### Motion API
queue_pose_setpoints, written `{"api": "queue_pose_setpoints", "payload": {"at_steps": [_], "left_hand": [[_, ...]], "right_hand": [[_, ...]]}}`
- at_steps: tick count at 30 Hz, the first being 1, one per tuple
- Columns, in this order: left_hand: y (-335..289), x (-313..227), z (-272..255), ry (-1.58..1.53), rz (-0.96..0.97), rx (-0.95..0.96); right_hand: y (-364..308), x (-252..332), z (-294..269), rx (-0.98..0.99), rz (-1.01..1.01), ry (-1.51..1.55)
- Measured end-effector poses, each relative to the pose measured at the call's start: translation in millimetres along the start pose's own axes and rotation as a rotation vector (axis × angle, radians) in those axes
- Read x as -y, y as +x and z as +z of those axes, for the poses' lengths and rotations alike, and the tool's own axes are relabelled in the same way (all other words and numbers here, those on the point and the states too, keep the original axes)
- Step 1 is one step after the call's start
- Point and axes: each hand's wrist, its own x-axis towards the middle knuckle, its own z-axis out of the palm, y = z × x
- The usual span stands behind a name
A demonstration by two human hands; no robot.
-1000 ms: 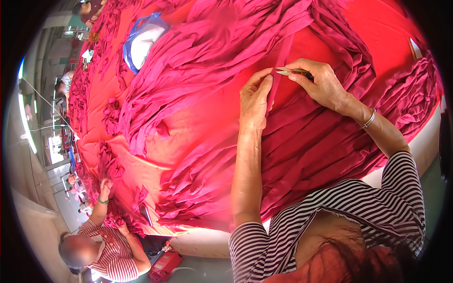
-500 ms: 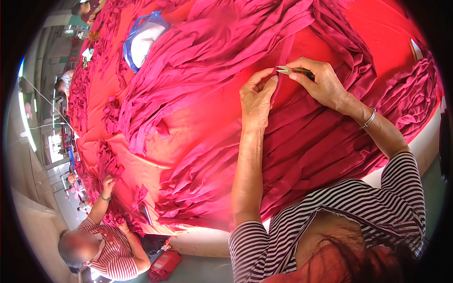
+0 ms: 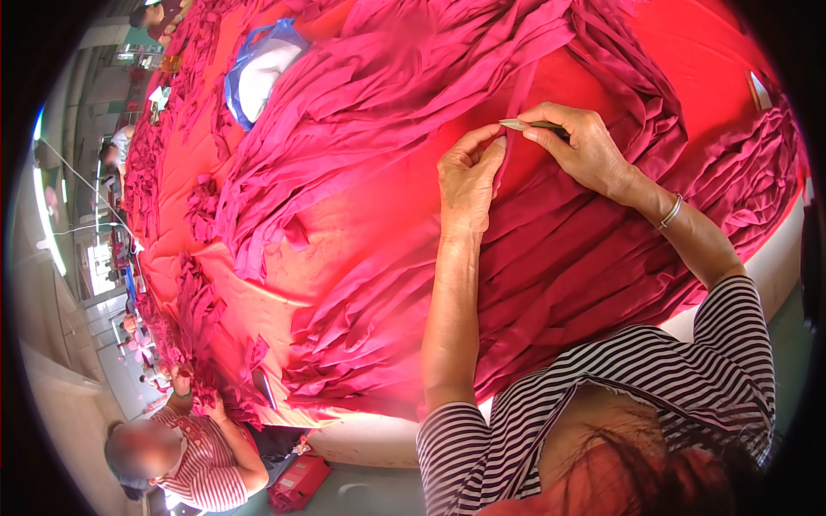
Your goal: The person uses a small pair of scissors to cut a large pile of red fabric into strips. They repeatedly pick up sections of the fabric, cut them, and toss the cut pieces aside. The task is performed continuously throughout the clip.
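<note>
A narrow magenta fabric strip (image 3: 522, 86) runs down to my left hand (image 3: 469, 176), which pinches it between thumb and fingers. My right hand (image 3: 589, 155) is closed round a small pair of thread snips (image 3: 516, 125). Their pointed blades are together and lie at the strip, just beside my left fingertips. Most of the snips' handle is hidden in my right palm. Long folded lengths of magenta fabric (image 3: 568, 267) lie beneath both wrists, on a red cloth (image 3: 344, 211) that covers the table.
A blue plastic bag (image 3: 301, 39) with something white in it lies at the upper left among heaped fabric (image 3: 379, 95). Another person (image 3: 194, 447) in a striped top handles fabric at the table's lower left edge. A red bundle (image 3: 297, 483) is on the floor.
The snips' blades have closed at the strip; they stood apart before. My hands have hardly moved. The other person's raised hand has come down toward the fabric.
</note>
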Motion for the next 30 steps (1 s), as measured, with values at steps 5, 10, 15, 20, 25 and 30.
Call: {"api": "queue_pose_setpoints", "payload": {"at_steps": [5,10,15,20,25,30], "left_hand": [[2,12,5,0.072,0.177,-0.084],[-9,12,22,0.423,0.444,-0.206],[-15,14,32,0.589,0.671,-0.241],[-16,13,33,0.716,0.571,-0.186],[-18,-6,22,0.890,0.410,-0.102],[-27,-42,-10,1.153,0.279,0.212]], "right_hand": [[3,-3,-8,-0.074,0.111,0.096],[10,-2,-27,-0.108,0.256,0.246],[9,-2,-19,-0.015,0.114,0.156],[10,-8,-22,0.175,0.141,0.015],[3,-11,-29,0.125,0.183,0.091],[4,8,-46,0.148,0.188,-0.091]]}}
